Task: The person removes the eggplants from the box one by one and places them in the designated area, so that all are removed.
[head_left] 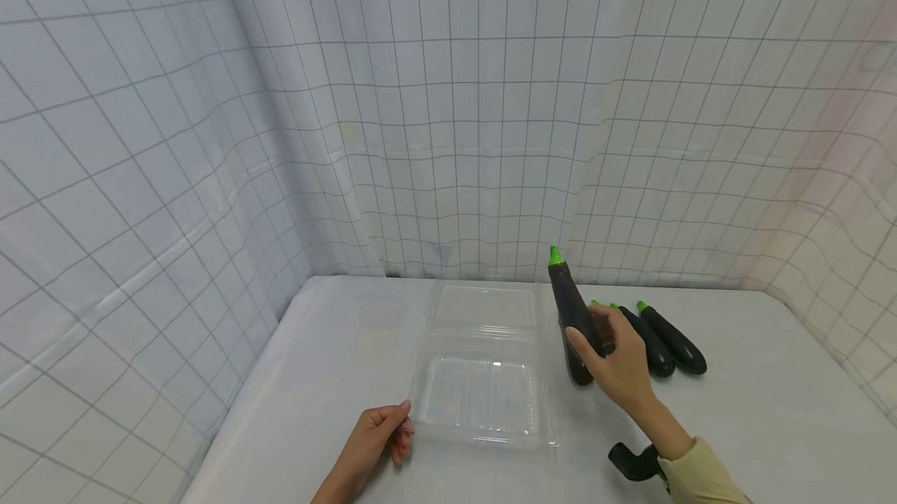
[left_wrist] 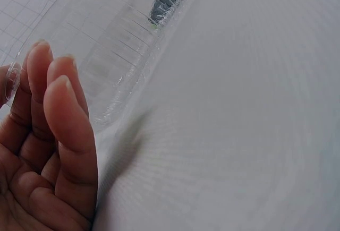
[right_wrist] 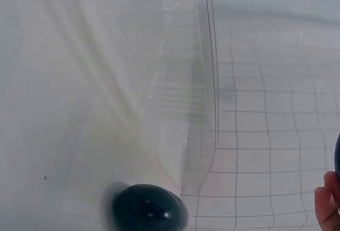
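In the head view my right hand (head_left: 617, 364) grips a dark eggplant (head_left: 571, 297) with a bright green stem, raised and tilted above the table. Its fingertips (right_wrist: 326, 204) barely show at the right wrist view's edge. Several more eggplants (head_left: 674, 338) lie beneath and to the right of that hand, some partly hidden by it. A clear plastic clamshell box (head_left: 480, 395) lies with its lid (head_left: 485, 307) folded back, away from me. At its near left edge, my left hand (head_left: 374, 438) pinches the rim between thumb and fingers.
The white table (head_left: 336, 348) is bounded by white grid-patterned curtains (head_left: 448, 138) at the back and both sides. A black wrist device (head_left: 634, 461) sits by the right cuff. One eggplant's rounded end (right_wrist: 149, 207) shows low in the right wrist view.
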A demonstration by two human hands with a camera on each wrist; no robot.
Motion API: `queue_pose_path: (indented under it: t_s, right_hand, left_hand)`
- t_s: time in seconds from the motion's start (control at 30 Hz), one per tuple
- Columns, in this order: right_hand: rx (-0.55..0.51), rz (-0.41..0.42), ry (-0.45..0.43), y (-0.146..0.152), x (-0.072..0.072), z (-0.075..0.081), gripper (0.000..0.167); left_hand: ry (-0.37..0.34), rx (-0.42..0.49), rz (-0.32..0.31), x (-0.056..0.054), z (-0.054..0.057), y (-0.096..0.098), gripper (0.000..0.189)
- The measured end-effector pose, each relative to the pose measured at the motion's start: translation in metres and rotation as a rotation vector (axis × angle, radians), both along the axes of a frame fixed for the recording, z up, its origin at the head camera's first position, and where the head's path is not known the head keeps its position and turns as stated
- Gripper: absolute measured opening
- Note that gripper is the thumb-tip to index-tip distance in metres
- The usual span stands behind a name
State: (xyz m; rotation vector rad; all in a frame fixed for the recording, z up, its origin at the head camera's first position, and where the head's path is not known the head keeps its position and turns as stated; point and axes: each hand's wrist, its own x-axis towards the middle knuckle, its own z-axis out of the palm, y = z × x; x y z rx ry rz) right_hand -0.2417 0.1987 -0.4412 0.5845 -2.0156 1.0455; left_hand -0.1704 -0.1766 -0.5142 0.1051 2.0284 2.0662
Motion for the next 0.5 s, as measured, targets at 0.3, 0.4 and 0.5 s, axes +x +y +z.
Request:
queue_pose_path:
  t_s: [0.3,0.4,0.5]
  right_hand:
    - [-0.001,-0.023,0.009,0.010,-0.001,0.004,0.046]
    - [0.010,-0.057,-0.007,0.014,-0.003,0.003,0.047]
    - [0.022,-0.093,-0.040,0.019,-0.004,0.003,0.050]
  left_hand:
    - [-0.003,0.003,0.007,0.000,0.000,0.000,0.044]
    - [-0.005,0.004,0.005,0.000,0.000,0.000,0.044]
    - [-0.006,0.007,0.004,0.000,0.000,0.000,0.044]
